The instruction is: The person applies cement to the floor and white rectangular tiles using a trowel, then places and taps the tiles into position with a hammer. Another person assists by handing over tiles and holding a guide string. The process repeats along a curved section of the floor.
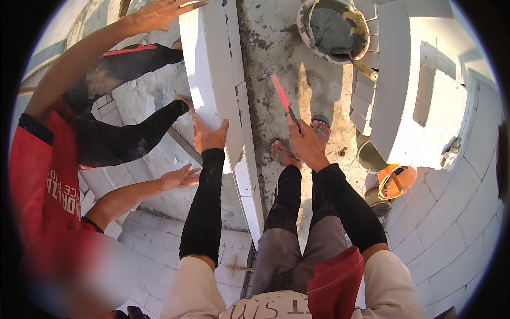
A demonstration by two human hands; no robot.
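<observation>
My left hand (209,137) grips the near end of a long white concrete block (210,64), thumb on its top and fingers against its left side. The block lies along the top of a low block wall (245,154). In my right hand (308,144) is a hammer (280,94), held by the dark grip of its red handle. Its metal head points away from me, over the floor between the wall and the stacked blocks. A co-worker's hand (159,13) is beside the block's far end; the other hand (178,178) is outstretched left of my forearm.
A bucket (303,33) of wet grey mortar stands at the far right, a wooden tool handle (365,70) at its rim. White blocks (390,80) are stacked on the right. Near them are a grey container (372,155) and an orange hard hat (408,178). The co-worker's legs (127,127) are left of the wall.
</observation>
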